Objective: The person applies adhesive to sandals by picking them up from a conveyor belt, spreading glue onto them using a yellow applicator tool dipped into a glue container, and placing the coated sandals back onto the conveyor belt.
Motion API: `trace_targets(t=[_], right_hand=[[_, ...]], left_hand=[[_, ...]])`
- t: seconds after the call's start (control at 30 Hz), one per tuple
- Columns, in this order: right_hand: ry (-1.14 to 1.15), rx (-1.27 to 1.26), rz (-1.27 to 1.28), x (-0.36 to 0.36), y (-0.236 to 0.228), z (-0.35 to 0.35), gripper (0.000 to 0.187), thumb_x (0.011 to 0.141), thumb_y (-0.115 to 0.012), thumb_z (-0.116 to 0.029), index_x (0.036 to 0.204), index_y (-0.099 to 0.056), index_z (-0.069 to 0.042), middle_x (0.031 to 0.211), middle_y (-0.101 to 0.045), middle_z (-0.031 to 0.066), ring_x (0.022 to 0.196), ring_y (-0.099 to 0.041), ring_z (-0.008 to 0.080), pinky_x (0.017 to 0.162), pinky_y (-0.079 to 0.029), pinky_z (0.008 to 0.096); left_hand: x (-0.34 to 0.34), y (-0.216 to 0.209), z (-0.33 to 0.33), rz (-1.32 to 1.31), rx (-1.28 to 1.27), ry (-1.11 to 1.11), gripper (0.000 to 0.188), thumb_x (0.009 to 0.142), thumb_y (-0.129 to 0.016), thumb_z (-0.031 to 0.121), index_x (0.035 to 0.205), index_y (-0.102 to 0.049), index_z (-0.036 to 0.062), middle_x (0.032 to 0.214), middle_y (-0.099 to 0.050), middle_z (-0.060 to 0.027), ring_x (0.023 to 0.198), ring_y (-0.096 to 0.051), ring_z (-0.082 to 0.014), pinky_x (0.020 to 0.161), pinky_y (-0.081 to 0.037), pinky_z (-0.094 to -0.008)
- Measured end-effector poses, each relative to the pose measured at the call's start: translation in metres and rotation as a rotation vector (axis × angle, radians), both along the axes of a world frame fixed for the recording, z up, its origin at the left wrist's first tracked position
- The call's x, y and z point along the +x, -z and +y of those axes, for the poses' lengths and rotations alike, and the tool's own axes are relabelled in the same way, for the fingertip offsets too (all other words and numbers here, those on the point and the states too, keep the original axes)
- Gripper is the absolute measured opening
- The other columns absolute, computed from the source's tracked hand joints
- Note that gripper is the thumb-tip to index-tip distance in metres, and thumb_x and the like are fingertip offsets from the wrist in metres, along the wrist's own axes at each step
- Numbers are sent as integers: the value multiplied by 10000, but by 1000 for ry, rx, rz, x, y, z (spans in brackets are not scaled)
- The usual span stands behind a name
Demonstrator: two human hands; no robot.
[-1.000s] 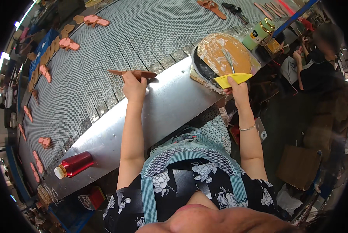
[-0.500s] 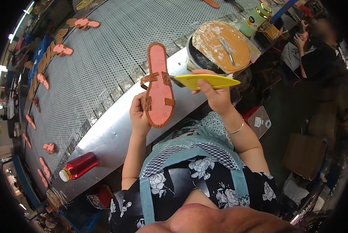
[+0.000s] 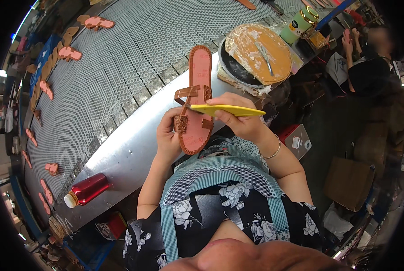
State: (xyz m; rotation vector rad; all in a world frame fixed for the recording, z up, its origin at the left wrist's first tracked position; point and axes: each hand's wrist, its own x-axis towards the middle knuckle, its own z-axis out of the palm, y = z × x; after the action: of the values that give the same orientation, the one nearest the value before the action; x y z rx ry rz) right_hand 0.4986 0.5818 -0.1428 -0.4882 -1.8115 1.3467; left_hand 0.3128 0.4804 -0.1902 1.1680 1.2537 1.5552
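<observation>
Left hand (image 3: pixel 169 136) gripping the sandal (image 3: pixel 198 96), the right hand (image 3: pixel 247 126), pinching the yellow tool (image 3: pixel 249 111), should probably stroke lightly.

Left hand (image 3: pixel 168 137) curled, right hand (image 3: pixel 243 122) pinching

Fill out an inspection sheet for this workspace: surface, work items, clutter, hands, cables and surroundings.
Surface: grey mesh bed with a shiny metal ledge along its near side.
Work items: pink-soled brown sandal, held up with straps visible; yellow-handled tool, tip over the sandal, contact unclear.
Clutter: red bottle lying on the ledge; green flask beyond the orange-brown disc, which has a slim metal tool on it.
Hands: left hand grips the sandal; right hand grips the yellow-handled tool.
Cables: none certain; pale cord-like strands near the ledge's lower-left end.
Surroundings: another person at upper right; cardboard box at right.
</observation>
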Motion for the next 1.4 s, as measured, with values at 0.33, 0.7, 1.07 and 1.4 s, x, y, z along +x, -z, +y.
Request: trace_targets(t=[0.33, 0.7, 1.07, 1.4], right_hand=[[-78, 421, -50, -12, -1, -15, 216, 799, -665, -67, 1011, -648, -27, 861, -648, 104, 744, -648, 241, 626, -518, 300], [-140, 617, -35, -19, 10, -13, 351, 712, -664, -61, 1062, -662, -90, 929, -632, 79, 741, -624, 220, 611, -492, 317], [86, 109, 75, -39, 72, -23, 193, 886, -563, -10, 1074, -605, -2, 995, -614, 126, 768, -612, 206, 678, -523, 285], [62, -832, 135, -53, 144, 5, 320, 959, -504, -171, 1226, -502, 5, 991, -593, 105, 704, -570, 162, 629, -493, 296]], left_hand=[[-3, 9, 3, -6, -68, -99, 252, 829, -597, -9, 1073, -534, 6, 942, -599, -21, 865, -561, -88, 780, -461, -238], [-28, 19, 33, -137, 39, -394, 171, 861, -575, 32, 1026, -530, 16, 933, -578, -16, 840, -548, -85, 767, -457, -227], [-181, 54, 32, 171, 57, -883, 65, 854, -521, 22, 913, -548, 33, 828, -564, -42, 824, -519, -138, 735, -424, -265], [-485, 44, -57, 808, -523, -1361, 116, 760, -571, 111, 841, -636, 58, 819, -622, -144, 834, -578, -327, 772, -457, -397]])
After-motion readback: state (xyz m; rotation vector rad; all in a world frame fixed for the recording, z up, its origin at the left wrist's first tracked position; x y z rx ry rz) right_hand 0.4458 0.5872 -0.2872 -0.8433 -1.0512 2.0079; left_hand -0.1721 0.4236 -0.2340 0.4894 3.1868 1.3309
